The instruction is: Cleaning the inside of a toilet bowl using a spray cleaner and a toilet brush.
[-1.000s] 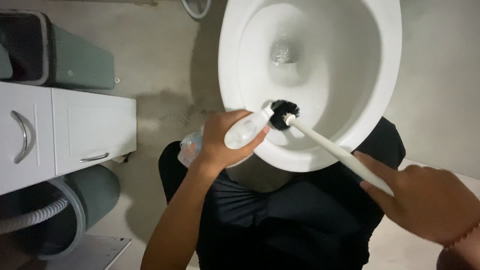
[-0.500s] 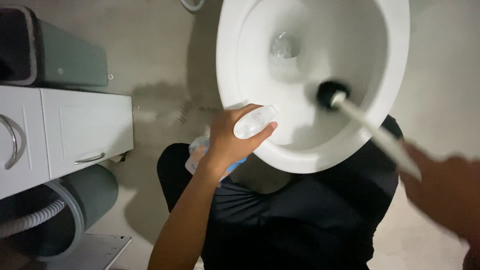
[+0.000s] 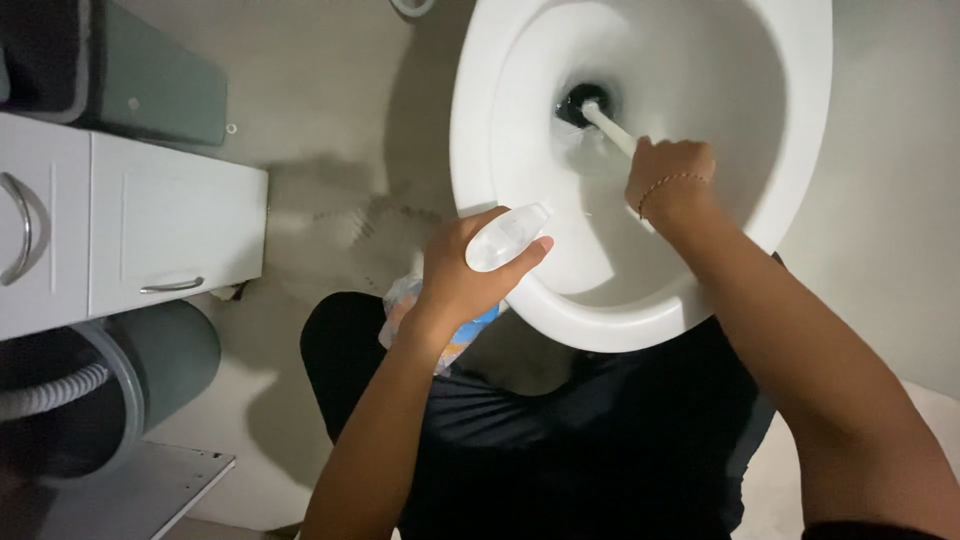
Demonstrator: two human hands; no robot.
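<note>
Toilet bowl [image 3: 800, 120] fills the upper right of the frame — white, oval, its front rim curving down toward the centre. Dark clothing [image 3: 600, 440] of the person spreads across the lower middle, just below the rim. At the left edge stands a white cabinet [image 3: 170, 225] with curved metal handles, and under it in the lower left sits a grey-green round bin [image 3: 170, 355] with a ribbed hose [image 3: 45, 395] running across its front. Pale floor [image 3: 320, 90] shows between the cabinet and the bowl, marked with a faint darker patch.

Right hand [image 3: 672, 178], a thin bracelet at its wrist, is clenched around the white handle of the toilet brush [image 3: 608, 122] inside the bowl — the handle slants up and left from the fist, and the dark brush head sits down in the drain opening at the upper centre of the frame. Left hand [image 3: 462, 272], lower and left of the other, is wrapped around a spray bottle [image 3: 505, 238] just over the near left rim, the pale nozzle end sticking out past the thumb and pointing into the bowl; the bottle's body, clear with a blue and orange label, shows below the wrist.
</note>
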